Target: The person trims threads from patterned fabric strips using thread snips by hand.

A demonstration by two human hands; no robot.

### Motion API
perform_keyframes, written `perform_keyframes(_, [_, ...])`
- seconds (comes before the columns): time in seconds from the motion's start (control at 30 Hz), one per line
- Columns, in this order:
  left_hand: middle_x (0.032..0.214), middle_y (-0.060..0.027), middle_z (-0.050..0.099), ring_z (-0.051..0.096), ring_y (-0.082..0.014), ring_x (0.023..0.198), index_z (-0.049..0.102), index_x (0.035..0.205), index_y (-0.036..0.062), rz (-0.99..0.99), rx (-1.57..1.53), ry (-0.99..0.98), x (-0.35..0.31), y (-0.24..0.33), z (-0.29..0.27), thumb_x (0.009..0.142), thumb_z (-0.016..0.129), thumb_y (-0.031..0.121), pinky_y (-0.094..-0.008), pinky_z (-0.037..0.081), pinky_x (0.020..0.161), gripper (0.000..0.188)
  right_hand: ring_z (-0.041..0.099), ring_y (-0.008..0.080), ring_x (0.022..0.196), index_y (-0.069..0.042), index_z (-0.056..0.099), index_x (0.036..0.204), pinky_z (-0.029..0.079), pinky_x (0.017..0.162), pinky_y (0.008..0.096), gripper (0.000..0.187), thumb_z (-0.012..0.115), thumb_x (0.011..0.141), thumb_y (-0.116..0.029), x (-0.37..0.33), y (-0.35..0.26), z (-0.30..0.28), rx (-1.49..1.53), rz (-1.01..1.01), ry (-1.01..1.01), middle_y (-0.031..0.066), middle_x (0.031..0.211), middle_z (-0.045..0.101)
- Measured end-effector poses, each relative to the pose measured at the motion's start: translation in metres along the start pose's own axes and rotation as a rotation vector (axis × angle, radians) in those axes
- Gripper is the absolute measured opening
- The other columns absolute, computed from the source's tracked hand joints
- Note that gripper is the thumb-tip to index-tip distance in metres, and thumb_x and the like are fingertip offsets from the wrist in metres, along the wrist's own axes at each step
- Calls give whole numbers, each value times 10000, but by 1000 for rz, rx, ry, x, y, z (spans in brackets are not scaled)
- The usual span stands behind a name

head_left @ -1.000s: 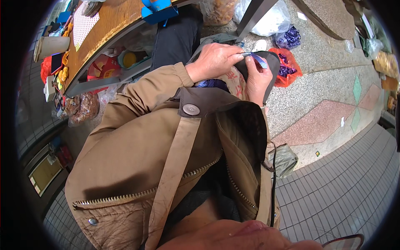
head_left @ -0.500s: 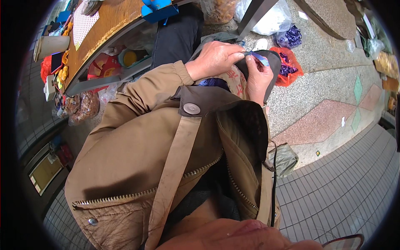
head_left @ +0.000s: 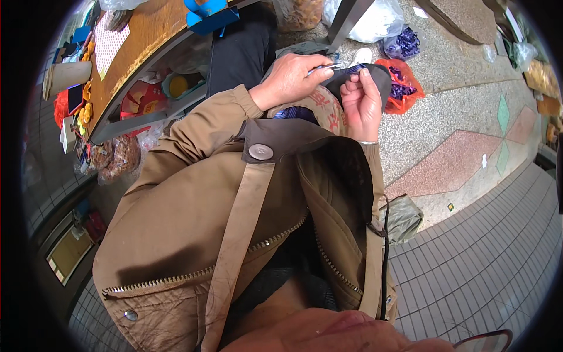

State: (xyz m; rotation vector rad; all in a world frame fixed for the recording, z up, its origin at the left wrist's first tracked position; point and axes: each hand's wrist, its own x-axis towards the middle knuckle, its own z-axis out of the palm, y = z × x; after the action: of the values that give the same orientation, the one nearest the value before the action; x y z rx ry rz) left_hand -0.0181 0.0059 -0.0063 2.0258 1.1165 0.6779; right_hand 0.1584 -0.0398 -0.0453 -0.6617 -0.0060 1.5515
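My left hand is closed on a slim, shiny metal tool that looks like tweezers, its tip towards the right. Just beside it, my right hand pinches a small blue striped ribbon between thumb and fingertips. The ribbon is mostly hidden by the fingers. I cannot tell whether the tool touches it. Below both hands, a beige cloth with red print lies over my lap. Dark blue ribbon-like pieces rest on it, next to my left wrist.
A wooden table with a blue box stands at the left. Beyond my right hand, a red plastic bag of purple-blue pieces and a clear bag of the same sit on the floor. A grey table leg rises ahead.
My hands have moved apart slightly. The metal tool now shows plainly in my left hand, and the striped ribbon's loose end no longer sticks out to the right.
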Motion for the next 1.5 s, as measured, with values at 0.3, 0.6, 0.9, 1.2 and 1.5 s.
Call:
perform_keyframes(0.3, [837, -166, 660, 644, -316, 746, 660, 1019, 35, 3, 61, -83, -2, 4, 3, 877, 604, 237, -357, 495, 648, 254, 387, 112, 605, -52, 532, 867, 344, 569, 261, 122, 554, 947, -141, 1, -1, 0, 186, 140, 48, 29, 737, 507])
perform_keyframes(0.6, [839, -172, 661, 651, -320, 746, 658, 1012, 30, 8, 47, -68, -2, 1, 5, 873, 606, 235, -359, 500, 641, 253, 537, 117, 571, -22, 585, 896, 453, 538, 247, 102, 586, 929, -119, 1, 7, -1, 42, 50, 68, 59, 726, 615])
perform_keyframes(0.9, [827, -165, 663, 655, -314, 741, 672, 993, 50, 23, 91, -46, -1, 3, 4, 870, 615, 236, -354, 504, 639, 231, 545, 88, 515, -3, 606, 880, 467, 500, 205, 120, 608, 917, -118, -5, 7, 10, -168, -119, 43, 64, 706, 640])
perform_keyframes(1.2, [847, -156, 667, 655, -312, 753, 675, 994, 48, 6, 43, -58, -1, 1, 6, 880, 607, 214, -349, 509, 654, 213, 551, 96, 526, -12, 599, 869, 464, 513, 208, 118, 609, 915, -120, -2, 8, 8, -145, -97, 34, 68, 713, 641])
perform_keyframes(1.5, [873, -60, 675, 582, -83, 818, 660, 1039, 3, -188, -235, -143, 0, -9, 8, 942, 572, 259, -261, 476, 726, 287, 554, 99, 569, -22, 588, 876, 465, 540, 225, 120, 594, 927, -130, -4, 8, 6, -47, -17, 47, 62, 740, 632])
